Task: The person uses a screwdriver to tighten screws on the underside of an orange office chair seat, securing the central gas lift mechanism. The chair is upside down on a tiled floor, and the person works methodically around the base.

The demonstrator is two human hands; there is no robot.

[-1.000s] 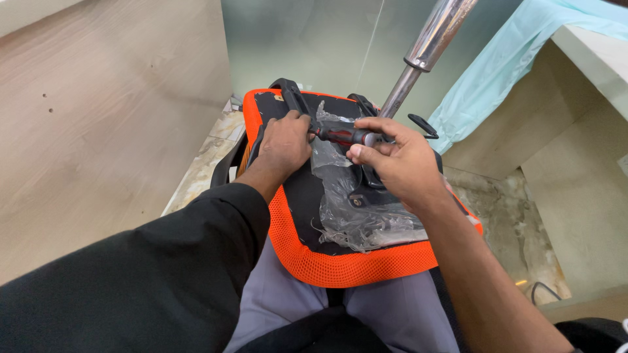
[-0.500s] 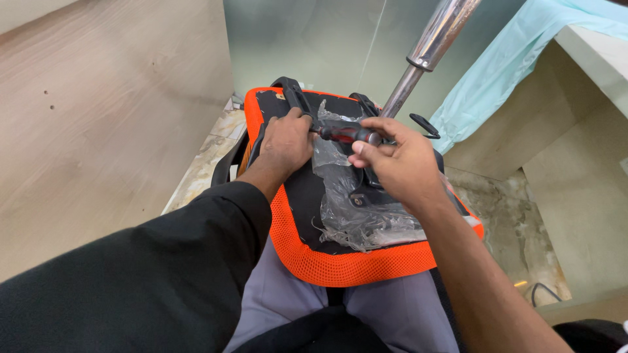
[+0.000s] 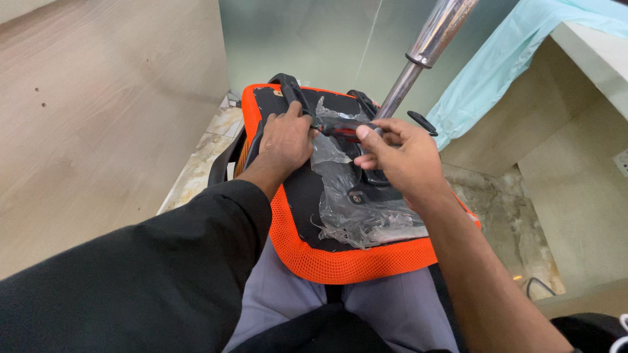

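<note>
An upside-down chair seat [image 3: 307,252] with orange mesh edging and a black underside rests on my lap. Torn clear plastic wrap [image 3: 356,212] lies over its middle. My left hand [image 3: 284,140] presses on the far left part of the seat and touches the tip end of a red and black screwdriver [image 3: 340,127]. My right hand [image 3: 405,157] holds the screwdriver's handle end, above a black metal bracket [image 3: 366,189] fixed to the underside. A chrome gas-lift column [image 3: 425,49] rises from the bracket toward the upper right.
A black armrest loop [image 3: 222,163] sticks out at the seat's left side. A beige wall [image 3: 111,111] stands at the left, a marble floor [image 3: 504,222] lies below, and a light blue plastic sheet [image 3: 497,65] drapes over a ledge at the right.
Both hands have shifted slightly toward the far edge of the seat with the screwdriver. The seat stays on my lap.
</note>
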